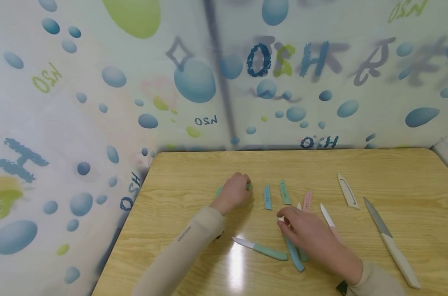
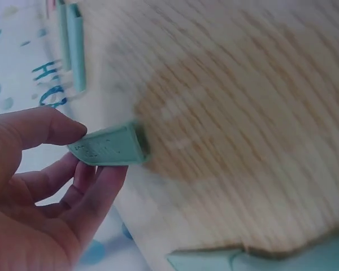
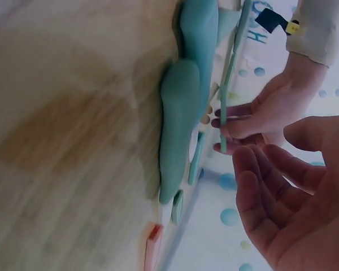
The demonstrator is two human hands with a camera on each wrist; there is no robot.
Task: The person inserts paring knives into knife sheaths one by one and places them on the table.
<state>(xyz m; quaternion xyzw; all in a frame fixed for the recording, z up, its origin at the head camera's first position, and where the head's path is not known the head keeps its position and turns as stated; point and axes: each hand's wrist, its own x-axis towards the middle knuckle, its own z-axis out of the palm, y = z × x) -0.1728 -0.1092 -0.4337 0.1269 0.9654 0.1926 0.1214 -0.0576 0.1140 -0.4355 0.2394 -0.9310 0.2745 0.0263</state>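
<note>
My left hand (image 1: 233, 191) pinches a small green blade cover (image 2: 107, 147) between thumb and fingers, lifted over the far middle of the table. Another green piece (image 1: 219, 192) shows partly behind that wrist. My right hand (image 1: 309, 230), fingers loosely bent and holding nothing in the right wrist view (image 3: 288, 192), hovers over a blue-handled knife (image 1: 294, 255) and overlaps its blade. A second green handle (image 3: 179, 124) lies alongside that knife. To their left is a green-handled paring knife (image 1: 270, 251), blade pointing left.
Blue (image 1: 267, 197), green (image 1: 285, 192) and pink (image 1: 307, 200) blade covers lie beyond the right hand. Farther right are a pink-handled knife (image 1: 327, 214), a white cover (image 1: 347, 191) and a large white-handled knife (image 1: 399, 257). A patterned curtain (image 1: 194, 135) borders the wooden table (image 1: 179, 181).
</note>
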